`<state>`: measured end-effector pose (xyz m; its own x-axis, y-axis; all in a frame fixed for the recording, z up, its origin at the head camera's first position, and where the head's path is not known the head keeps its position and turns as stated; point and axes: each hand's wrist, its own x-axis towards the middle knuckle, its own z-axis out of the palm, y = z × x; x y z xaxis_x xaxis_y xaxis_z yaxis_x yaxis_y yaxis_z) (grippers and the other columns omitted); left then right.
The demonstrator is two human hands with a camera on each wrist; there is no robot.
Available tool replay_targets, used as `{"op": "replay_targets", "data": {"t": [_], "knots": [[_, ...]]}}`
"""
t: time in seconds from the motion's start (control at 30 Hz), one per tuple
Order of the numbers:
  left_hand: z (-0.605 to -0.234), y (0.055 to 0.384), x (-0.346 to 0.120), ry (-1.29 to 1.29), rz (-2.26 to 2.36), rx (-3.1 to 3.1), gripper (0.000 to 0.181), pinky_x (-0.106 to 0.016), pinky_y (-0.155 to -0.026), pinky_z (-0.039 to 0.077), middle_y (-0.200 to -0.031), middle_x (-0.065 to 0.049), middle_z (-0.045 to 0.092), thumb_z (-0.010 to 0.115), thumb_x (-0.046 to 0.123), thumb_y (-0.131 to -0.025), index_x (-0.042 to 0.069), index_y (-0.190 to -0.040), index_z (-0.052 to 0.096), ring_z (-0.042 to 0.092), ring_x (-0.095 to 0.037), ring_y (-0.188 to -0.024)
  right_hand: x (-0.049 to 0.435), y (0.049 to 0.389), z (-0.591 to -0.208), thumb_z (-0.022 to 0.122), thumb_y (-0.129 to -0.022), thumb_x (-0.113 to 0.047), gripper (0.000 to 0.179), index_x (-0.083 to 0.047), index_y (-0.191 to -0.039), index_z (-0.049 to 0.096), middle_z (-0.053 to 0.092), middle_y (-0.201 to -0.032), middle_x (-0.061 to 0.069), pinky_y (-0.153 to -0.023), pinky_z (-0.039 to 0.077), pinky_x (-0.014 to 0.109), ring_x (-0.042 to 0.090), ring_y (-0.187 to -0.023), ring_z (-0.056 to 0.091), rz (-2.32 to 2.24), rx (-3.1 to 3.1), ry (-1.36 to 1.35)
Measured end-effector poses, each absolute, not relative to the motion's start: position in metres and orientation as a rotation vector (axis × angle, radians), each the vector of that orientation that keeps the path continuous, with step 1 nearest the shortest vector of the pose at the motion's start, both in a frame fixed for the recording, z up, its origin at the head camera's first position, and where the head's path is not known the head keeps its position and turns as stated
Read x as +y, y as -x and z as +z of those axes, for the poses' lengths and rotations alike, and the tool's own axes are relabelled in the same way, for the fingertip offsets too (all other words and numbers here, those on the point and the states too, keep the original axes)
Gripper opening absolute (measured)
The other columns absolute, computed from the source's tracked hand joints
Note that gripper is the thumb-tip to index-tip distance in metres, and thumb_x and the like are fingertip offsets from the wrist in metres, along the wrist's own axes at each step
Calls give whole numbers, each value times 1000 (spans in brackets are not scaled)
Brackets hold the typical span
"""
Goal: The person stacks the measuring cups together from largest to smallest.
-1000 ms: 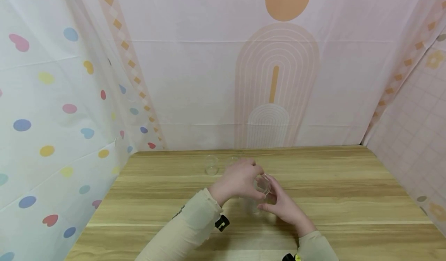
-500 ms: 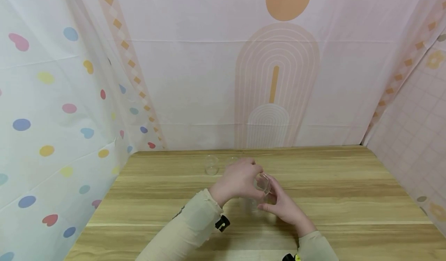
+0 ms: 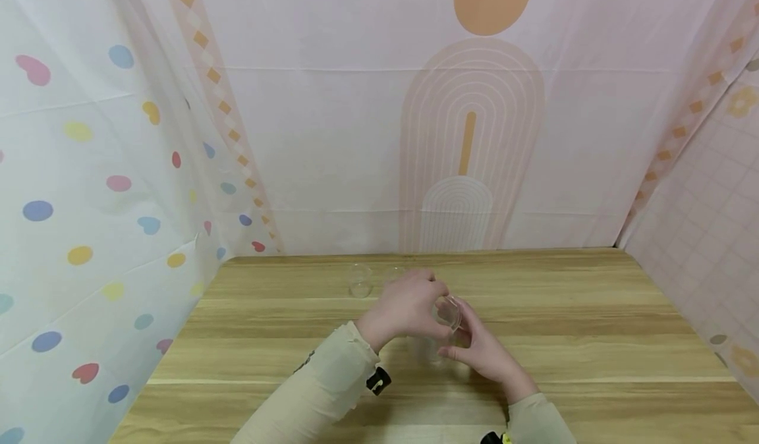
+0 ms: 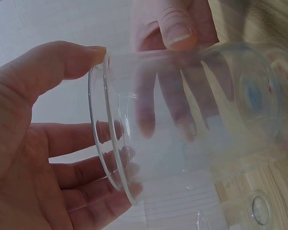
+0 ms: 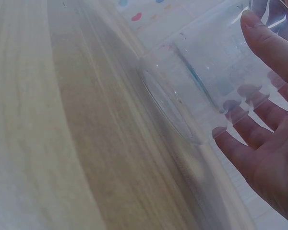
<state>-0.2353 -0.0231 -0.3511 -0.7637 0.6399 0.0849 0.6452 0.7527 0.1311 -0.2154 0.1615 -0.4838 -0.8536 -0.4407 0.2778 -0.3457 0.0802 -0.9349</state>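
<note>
A clear glass (image 3: 446,315) is held between two hands over the table (image 3: 593,338), towards 5 o'clock of the head view's centre. Two rim lines run close together at its mouth; whether this is one vessel or two nested I cannot tell. Its base is close to the table top, and whether it touches is unclear.

The left hand (image 3: 409,305), at the glass's 10 o'clock, spans the mouth, thumb on one side of the rim and fingers curled against the other. The right hand (image 3: 487,353), at 4 o'clock, grips the body, thumb and fingers bent round the wall and spread about as wide as the glass.

Further out, a second glass (image 3: 360,282) stands at 10 o'clock, and a third glass (image 3: 396,273) between 10 and 11, partly hidden by the left hand. Cream sleeves (image 3: 311,388) reach in from 8 and 5 o'clock. Beyond the table hangs a pale cloth (image 3: 332,147) with an arch at 12 o'clock, beside a dotted cloth (image 3: 95,220) towards 10.
</note>
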Motion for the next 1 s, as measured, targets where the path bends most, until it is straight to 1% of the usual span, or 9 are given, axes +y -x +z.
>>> {"op": "replay_targets", "data": {"t": [0.33, 0.53, 0.77, 0.9, 1.0], "knots": [[-353, 235, -23, 1062, -232, -2930, 51, -35, -64, 51, -109, 0, 63, 80, 45, -71, 18, -114, 71, 58, -19, -98, 162, 215, -484, 77, -85, -8, 93, -7, -156, 18, 28, -155, 26, -102, 42, 28, 44, -137, 35, -1913, 2266, 822], [-353, 236, -23, 1091, -202, -2911, 50, -31, -63, 51, -107, 0, 62, 80, 45, -72, 17, -113, 72, 58, -18, -94, 161, 214, -482, 77, -85, -8, 92, -7, -156, 18, 29, -154, 26, -103, 41, 27, 45, -137, 35, -1913, 2272, 821], [-350, 234, -23, 1099, -243, -2929, 49, -31, -64, 51, -108, -1, 63, 79, 43, -75, 16, -114, 72, 59, -18, -94, 161, 214, -482, 76, -85, -6, 92, -8, -156, 19, 30, -154, 25, -102, 42, 25, 44, -136, 36, -1902, 2288, 811], [-349, 234, -24, 1107, -275, -2942, 46, -31, -64, 52, -110, -3, 63, 79, 39, -77, 14, -115, 71, 59, -18, -95, 161, 215, -483, 76, -86, -5, 92, -7, -156, 18, 28, -155, 26, -101, 43, 27, 46, -136, 35, -1891, 2299, 814], [-349, 235, -24, 1109, -286, -2956, 46, -31, -67, 52, -111, -3, 63, 79, 37, -76, 13, -114, 71, 60, -18, -96, 161, 216, -484, 75, -86, -6, 91, -5, -156, 17, 27, -155, 27, -101, 45, 32, 47, -135, 36, -1887, 2298, 815]]}}
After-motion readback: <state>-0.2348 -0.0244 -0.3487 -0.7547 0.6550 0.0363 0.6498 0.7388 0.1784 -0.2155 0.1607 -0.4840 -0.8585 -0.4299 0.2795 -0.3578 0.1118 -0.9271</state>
